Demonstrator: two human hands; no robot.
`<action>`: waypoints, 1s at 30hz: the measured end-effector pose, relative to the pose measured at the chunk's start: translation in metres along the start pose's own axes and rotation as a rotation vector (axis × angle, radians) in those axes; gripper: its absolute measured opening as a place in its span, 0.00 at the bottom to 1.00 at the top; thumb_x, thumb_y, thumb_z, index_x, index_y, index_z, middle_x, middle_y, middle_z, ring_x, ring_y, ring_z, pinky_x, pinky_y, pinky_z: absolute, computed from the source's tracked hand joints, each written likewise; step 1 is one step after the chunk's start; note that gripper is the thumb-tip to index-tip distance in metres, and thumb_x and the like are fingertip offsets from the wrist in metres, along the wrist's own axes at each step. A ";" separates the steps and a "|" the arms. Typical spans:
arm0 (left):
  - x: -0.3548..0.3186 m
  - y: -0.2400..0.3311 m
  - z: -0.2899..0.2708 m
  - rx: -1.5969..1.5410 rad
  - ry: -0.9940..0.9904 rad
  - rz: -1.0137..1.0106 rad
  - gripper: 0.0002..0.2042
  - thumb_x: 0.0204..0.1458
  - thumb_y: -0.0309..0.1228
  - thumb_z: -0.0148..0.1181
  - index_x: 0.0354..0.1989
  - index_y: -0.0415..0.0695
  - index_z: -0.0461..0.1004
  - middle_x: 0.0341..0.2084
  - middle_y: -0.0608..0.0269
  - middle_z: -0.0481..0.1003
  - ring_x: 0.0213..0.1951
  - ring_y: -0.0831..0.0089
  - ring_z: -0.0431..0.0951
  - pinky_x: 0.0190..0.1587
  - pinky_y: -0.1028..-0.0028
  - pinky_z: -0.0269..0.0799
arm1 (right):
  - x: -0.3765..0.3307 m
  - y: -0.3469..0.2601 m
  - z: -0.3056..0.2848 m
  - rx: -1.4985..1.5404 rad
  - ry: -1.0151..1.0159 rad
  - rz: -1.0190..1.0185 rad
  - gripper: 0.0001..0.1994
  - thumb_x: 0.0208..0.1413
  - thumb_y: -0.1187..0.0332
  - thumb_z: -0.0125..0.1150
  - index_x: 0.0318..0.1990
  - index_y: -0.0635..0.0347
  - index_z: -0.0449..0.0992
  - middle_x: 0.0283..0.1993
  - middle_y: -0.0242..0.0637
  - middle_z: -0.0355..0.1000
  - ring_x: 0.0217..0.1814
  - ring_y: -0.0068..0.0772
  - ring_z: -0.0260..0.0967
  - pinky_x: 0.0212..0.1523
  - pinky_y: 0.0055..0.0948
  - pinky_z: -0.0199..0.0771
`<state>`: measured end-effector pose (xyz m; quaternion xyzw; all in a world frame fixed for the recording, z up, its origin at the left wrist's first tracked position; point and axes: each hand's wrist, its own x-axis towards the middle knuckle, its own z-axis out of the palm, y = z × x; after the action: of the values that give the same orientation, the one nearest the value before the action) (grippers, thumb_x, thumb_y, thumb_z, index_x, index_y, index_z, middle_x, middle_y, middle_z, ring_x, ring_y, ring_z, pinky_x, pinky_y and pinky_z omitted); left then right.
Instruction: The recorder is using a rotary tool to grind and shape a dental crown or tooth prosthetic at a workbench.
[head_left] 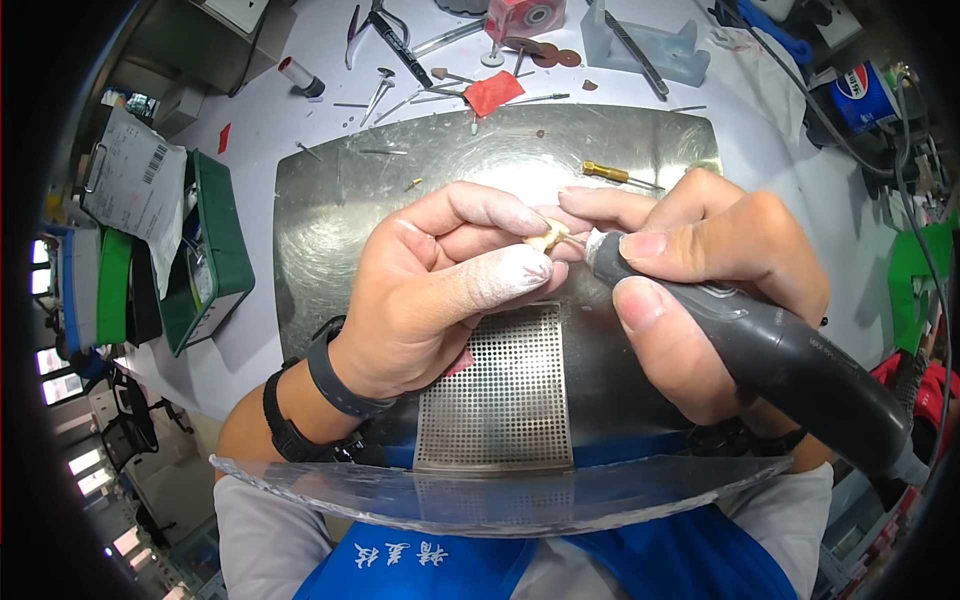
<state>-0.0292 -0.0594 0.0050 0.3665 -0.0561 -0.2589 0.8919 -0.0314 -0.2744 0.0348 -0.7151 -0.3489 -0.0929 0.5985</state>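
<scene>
Green box [216,305]: stands at far left. Left hand [430,285]: powder-dusted, pinches a small cream tooth-like piece [543,238] between closed thumb and fingertips, over the steel sheet [320,225]. Perforated metal plate [495,400]: lies nearer the body. Brass-coloured screwdriver [606,172]: lies beyond. Right hand [715,265]: wraps firmly around a black rotary handpiece [790,360], bit [574,239] at the piece's right side.

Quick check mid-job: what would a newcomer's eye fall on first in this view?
Probably the bulky dark handpiece in the right hand, right of centre, its thin tip directed at the small cream-yellow piece pinched in the powder-dusted left hand. Next might come the perforated metal panel just below the hands, and the bright red scrap near the top of the picture.
</scene>
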 end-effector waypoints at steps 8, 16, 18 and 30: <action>-0.001 0.003 0.001 0.018 0.007 -0.021 0.10 0.56 0.18 0.58 0.46 0.32 0.70 0.46 0.41 0.77 0.50 0.63 0.79 0.56 0.69 0.75 | 0.000 0.000 0.001 -0.045 0.009 0.017 0.10 0.51 0.81 0.56 0.41 0.66 0.68 0.30 0.44 0.67 0.32 0.31 0.69 0.58 0.59 0.72; -0.001 0.002 0.003 0.024 0.025 -0.023 0.10 0.55 0.18 0.59 0.46 0.33 0.71 0.46 0.41 0.77 0.50 0.64 0.79 0.57 0.68 0.74 | 0.000 0.002 0.003 -0.065 0.037 -0.005 0.09 0.51 0.81 0.57 0.40 0.67 0.69 0.28 0.42 0.66 0.31 0.29 0.67 0.57 0.58 0.73; -0.001 0.002 0.004 0.021 0.031 -0.036 0.10 0.56 0.17 0.58 0.46 0.32 0.70 0.46 0.41 0.77 0.50 0.64 0.79 0.56 0.69 0.74 | 0.001 -0.002 0.000 -0.076 0.022 0.017 0.09 0.51 0.80 0.56 0.40 0.66 0.68 0.29 0.42 0.66 0.33 0.31 0.69 0.57 0.58 0.73; -0.001 0.008 0.008 0.068 0.122 -0.018 0.14 0.64 0.26 0.48 0.56 0.37 0.68 0.49 0.47 0.75 0.50 0.65 0.79 0.50 0.75 0.79 | 0.001 -0.006 -0.009 0.168 0.024 0.175 0.11 0.54 0.74 0.52 0.44 0.63 0.62 0.36 0.45 0.66 0.48 0.56 0.75 0.54 0.49 0.74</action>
<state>-0.0290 -0.0598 0.0163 0.4122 -0.0073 -0.2422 0.8783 -0.0319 -0.2821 0.0419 -0.6890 -0.2842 -0.0193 0.6665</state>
